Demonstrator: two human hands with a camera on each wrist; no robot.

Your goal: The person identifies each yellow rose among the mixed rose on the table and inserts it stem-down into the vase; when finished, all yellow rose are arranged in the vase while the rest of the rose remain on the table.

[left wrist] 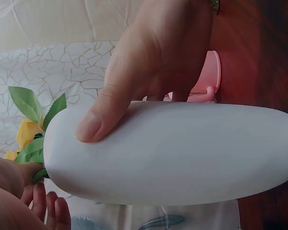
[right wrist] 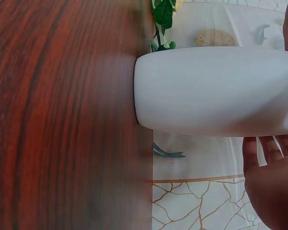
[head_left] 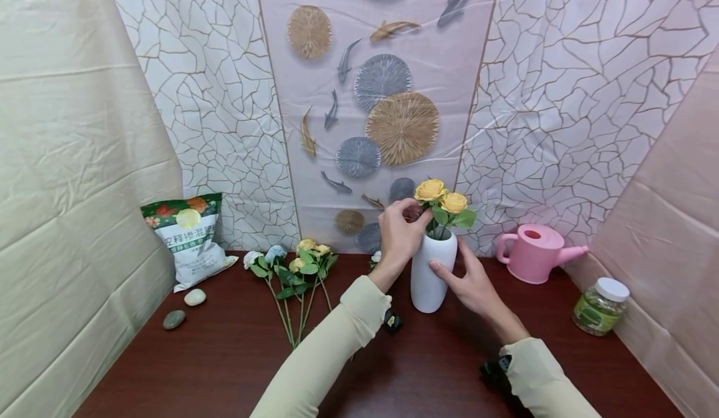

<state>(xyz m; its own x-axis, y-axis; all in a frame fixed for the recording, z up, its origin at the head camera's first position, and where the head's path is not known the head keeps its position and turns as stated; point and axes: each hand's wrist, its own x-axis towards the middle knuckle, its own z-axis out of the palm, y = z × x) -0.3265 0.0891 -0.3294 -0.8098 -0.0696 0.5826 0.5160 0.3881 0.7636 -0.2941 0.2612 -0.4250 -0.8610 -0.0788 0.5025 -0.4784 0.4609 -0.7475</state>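
A white vase (head_left: 430, 284) stands upright on the table, two yellow roses (head_left: 453, 203) with green leaves rising from its mouth. My right hand (head_left: 474, 287) holds the vase from the right, its thumb on the front and its other fingers behind. At the rim, my left hand (head_left: 400, 234) pinches at a yellow rose (head_left: 430, 189) just under the bloom; the stem there is partly hidden by the fingers. In the left wrist view the left hand (left wrist: 14, 194) is beside the leaves at the vase mouth. The vase base (right wrist: 149, 91) appears against the tabletop in the right wrist view.
Left of the vase lie several white, blue and yellow flowers (head_left: 298, 268) on the dark wooden table (head_left: 224, 368). Further left are a bag (head_left: 193, 243) and two stones (head_left: 195, 297). A pink watering can (head_left: 533, 254) and a lidded jar (head_left: 600, 309) stand at the right.
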